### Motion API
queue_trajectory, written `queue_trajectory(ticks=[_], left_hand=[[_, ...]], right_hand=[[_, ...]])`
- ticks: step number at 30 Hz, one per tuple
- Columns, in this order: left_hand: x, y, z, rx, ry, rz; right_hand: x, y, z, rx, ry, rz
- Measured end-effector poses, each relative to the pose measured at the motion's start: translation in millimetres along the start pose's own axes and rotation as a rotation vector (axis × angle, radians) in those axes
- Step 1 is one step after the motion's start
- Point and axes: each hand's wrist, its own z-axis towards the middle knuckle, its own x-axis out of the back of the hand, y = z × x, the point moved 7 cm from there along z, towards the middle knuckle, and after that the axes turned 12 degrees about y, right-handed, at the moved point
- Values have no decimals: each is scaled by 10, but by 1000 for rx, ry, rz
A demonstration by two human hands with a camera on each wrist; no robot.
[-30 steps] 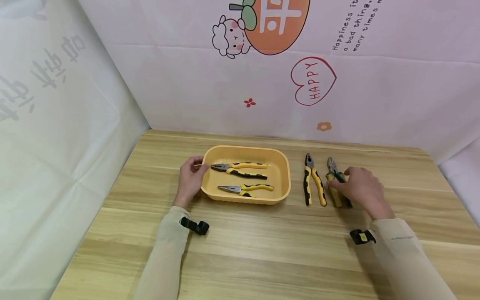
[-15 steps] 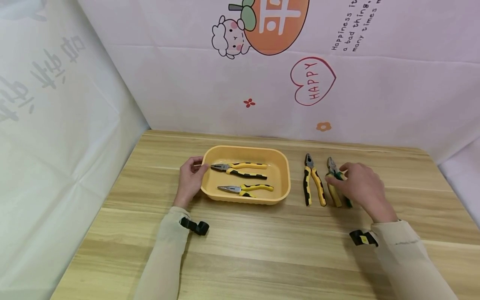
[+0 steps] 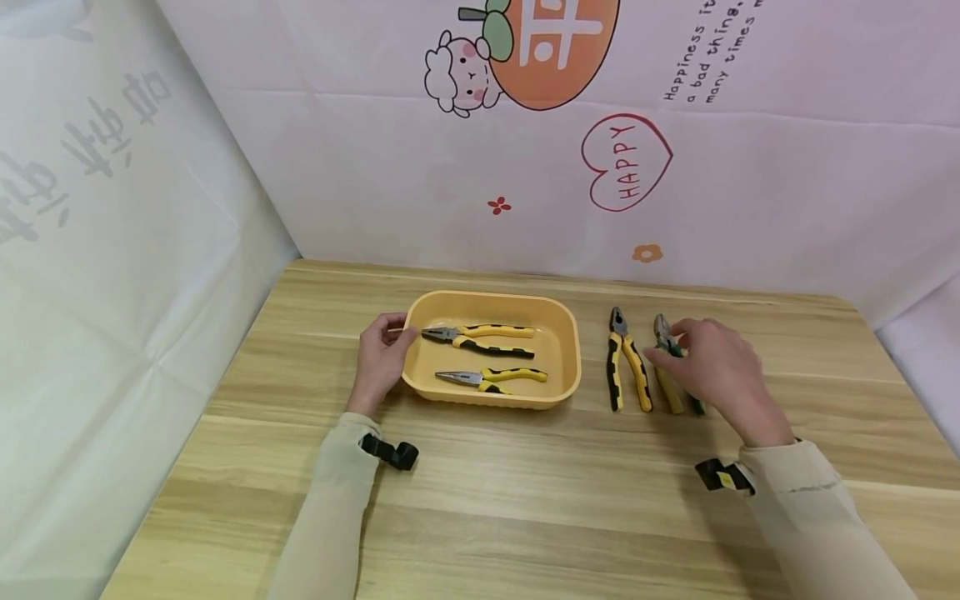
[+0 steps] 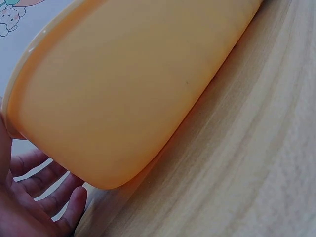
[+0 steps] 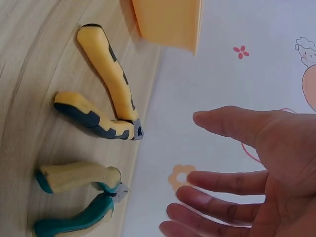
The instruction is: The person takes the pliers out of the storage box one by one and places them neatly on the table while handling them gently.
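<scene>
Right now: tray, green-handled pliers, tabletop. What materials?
Tray: likely plastic, smooth matte yellow-orange, rounded moulded rim. Green-handled pliers: grey metal head, handles seemingly rubbery plastic grips in yellow and green. Tabletop: wood grain look, pale; laminate or real wood, can't tell.

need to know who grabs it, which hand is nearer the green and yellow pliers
Right. The right hand hovers open just above the green and yellow pliers, not gripping them. The left hand is far off, resting against the yellow tray.
</scene>
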Motion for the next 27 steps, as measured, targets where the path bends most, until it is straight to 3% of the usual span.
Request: queue_trajectory(ticks=[5, 27], left_hand=[[0, -3, 5, 12, -8, -7], [2, -5, 15, 17, -10, -18]], right_hand=[[33, -104, 2, 25, 38, 16], [119, -504, 8, 115, 39, 42]])
